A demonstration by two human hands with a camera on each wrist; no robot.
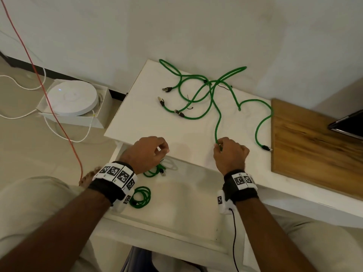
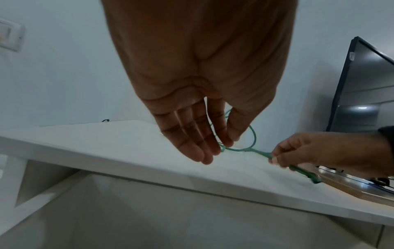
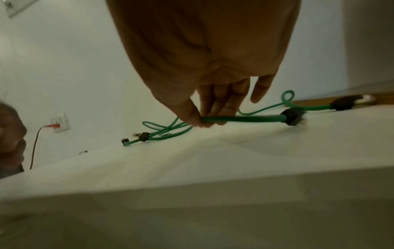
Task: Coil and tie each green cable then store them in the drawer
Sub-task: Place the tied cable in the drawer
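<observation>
Several loose green cables (image 1: pixel 196 91) lie tangled on the white table top (image 1: pixel 141 118). My right hand (image 1: pixel 220 147) pinches one green cable (image 1: pixel 217 124) near its end, at the table's front edge. In the right wrist view its dark connector (image 3: pixel 294 117) sticks out past my right hand (image 3: pixel 204 121). My left hand (image 1: pixel 164 150) hovers over the front edge with nothing plainly held; in the left wrist view the fingers (image 2: pixel 200 148) are nearly straight. Below, the open drawer (image 1: pixel 186 193) holds two coiled green cables (image 1: pixel 140 197), (image 1: pixel 155 170).
A wooden board (image 1: pixel 304 144) adjoins the table on the right, with a dark screen (image 1: pixel 347 124) on it. Another cable's connector (image 1: pixel 266 147) lies by the board's edge. On the floor at left are a round white device in a box (image 1: pixel 72 99), a red cable (image 1: pixel 49 91) and white cords.
</observation>
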